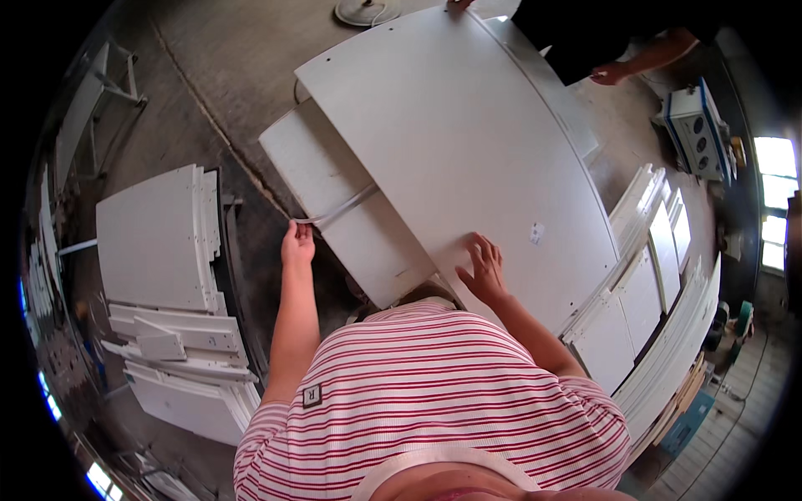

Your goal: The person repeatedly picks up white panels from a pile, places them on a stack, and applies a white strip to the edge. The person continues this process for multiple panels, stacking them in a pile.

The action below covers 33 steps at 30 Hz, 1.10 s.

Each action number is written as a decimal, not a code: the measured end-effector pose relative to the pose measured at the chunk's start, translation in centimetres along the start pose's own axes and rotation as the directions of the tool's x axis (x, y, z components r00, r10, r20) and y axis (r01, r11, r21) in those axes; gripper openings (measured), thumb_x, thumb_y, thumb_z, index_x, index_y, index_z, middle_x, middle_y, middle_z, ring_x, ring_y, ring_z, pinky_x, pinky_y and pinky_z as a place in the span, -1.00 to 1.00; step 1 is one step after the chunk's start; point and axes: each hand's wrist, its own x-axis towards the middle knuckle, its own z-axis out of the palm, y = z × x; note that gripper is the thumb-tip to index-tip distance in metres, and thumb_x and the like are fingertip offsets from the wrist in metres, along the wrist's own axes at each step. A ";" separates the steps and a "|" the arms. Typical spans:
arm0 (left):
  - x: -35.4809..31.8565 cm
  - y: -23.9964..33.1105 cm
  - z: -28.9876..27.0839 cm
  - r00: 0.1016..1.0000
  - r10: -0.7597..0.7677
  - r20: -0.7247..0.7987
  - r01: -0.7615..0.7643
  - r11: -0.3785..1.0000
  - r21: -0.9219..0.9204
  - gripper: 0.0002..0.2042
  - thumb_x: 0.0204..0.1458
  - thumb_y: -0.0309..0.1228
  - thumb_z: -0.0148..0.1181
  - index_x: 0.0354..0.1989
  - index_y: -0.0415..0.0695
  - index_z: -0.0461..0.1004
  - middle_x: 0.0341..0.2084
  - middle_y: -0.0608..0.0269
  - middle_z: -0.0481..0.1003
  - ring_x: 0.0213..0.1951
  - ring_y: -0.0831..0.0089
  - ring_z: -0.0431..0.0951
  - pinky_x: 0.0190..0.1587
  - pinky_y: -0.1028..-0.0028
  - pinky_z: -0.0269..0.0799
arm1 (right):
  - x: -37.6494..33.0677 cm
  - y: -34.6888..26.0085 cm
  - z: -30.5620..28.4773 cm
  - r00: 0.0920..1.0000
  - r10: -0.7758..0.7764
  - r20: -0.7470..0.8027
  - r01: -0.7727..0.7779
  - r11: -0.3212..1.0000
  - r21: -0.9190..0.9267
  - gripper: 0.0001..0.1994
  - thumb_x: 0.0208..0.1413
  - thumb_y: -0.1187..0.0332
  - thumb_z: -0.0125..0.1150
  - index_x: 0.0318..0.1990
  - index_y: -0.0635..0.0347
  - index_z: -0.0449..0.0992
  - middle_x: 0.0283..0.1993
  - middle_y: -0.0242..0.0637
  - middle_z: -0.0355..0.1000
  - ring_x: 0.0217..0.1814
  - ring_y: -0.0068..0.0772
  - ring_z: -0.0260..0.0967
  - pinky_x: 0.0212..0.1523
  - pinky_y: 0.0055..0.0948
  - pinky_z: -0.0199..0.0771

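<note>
Left hand on a pale band, right hand over a large white panel

The large white panel [468,142] lies ahead of the person, extending forward from the right hand [484,267], which is open, fingers spread, near the panel's near-left edge; whether the palm presses down cannot be told. The left hand [298,242] is beyond that edge, its fingers closed on the end of a pale band [347,203]. The band crosses a lower board [313,154] and meets the panel's left edge.

The lower board juts out leftward from beneath the panel. Farther left, bare floor [242,83] shows between it and a stack of white boards [150,238]. On the right, more white boards [639,301] lie close along the panel's edge. At the far edge, a co-worker's hand [458,5] touches the panel.
</note>
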 end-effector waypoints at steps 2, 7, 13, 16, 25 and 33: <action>-2.2 1.5 3.2 0.995 -0.096 -0.035 0.091 0.987 -0.134 -0.79 0.10 -0.46 0.13 -0.12 -0.23 0.33 -0.16 0.12 0.45 -0.09 0.32 0.47 0.03 0.33 0.41 | 2.1 -0.2 0.3 1.000 -0.016 -0.025 0.019 0.993 0.120 -0.50 -0.05 0.25 0.24 0.07 0.13 0.31 0.27 -0.09 0.08 0.32 0.01 -0.02 0.26 -0.01 -0.01; -9.1 1.7 8.6 0.894 0.139 0.425 -0.160 0.987 0.014 -0.80 0.11 -0.56 0.07 -0.10 -0.19 0.32 -0.16 0.12 0.45 -0.06 0.32 0.48 0.01 0.32 0.44 | 7.1 -3.1 -1.5 0.969 -0.155 -0.194 0.200 0.950 0.239 -0.76 0.00 0.40 0.19 -0.15 0.23 0.43 0.08 -0.08 0.32 0.12 -0.01 0.25 0.07 -0.15 0.31; -15.9 2.3 16.9 0.385 0.740 0.552 -0.895 0.153 0.419 -0.62 0.08 -0.70 -0.33 0.10 -0.30 0.12 -0.09 -0.03 0.33 -0.17 0.24 0.51 -0.08 0.29 0.52 | 10.1 -7.7 -4.9 0.958 -0.266 -0.112 0.286 0.828 0.482 -0.82 0.00 0.46 0.17 -0.20 0.21 0.47 0.00 -0.15 0.40 0.06 -0.07 0.31 0.00 -0.23 0.41; -16.5 3.5 19.2 0.184 0.129 0.974 -0.579 -0.787 0.214 -0.62 0.05 -0.68 -0.23 0.05 -0.23 0.31 -0.21 0.04 0.40 -0.27 0.15 0.49 -0.23 0.20 0.47 | 13.1 -11.4 -7.2 0.769 -0.556 -0.316 0.638 0.698 0.324 -0.70 0.03 0.53 0.05 -0.04 0.24 0.44 0.08 -0.13 0.35 0.18 -0.08 0.23 0.22 -0.14 0.22; -32.1 -0.6 23.8 0.527 0.103 0.844 -0.771 -0.360 0.525 -0.55 -0.09 -0.74 -0.09 0.02 -0.18 0.42 -0.51 0.25 0.40 -0.42 0.48 0.40 -0.31 0.49 0.35 | 27.6 4.9 -9.4 0.771 -0.575 -0.272 0.507 0.814 -0.284 -0.91 0.07 0.37 0.02 -0.27 0.05 0.41 -0.04 -0.35 0.32 0.35 -0.31 0.03 0.37 0.20 -0.31; -34.2 -2.1 22.8 0.335 0.164 0.928 -0.881 -0.293 0.370 -0.47 -0.06 -0.77 -0.05 0.17 -0.27 0.17 -0.38 0.20 0.37 -0.35 0.49 0.42 -0.21 0.53 0.36 | 34.4 24.9 -18.3 0.756 0.199 -0.624 -0.043 0.966 0.255 -0.83 0.17 0.28 0.00 -0.18 0.09 0.46 -0.02 -0.05 0.39 0.14 0.03 0.23 0.01 0.09 0.27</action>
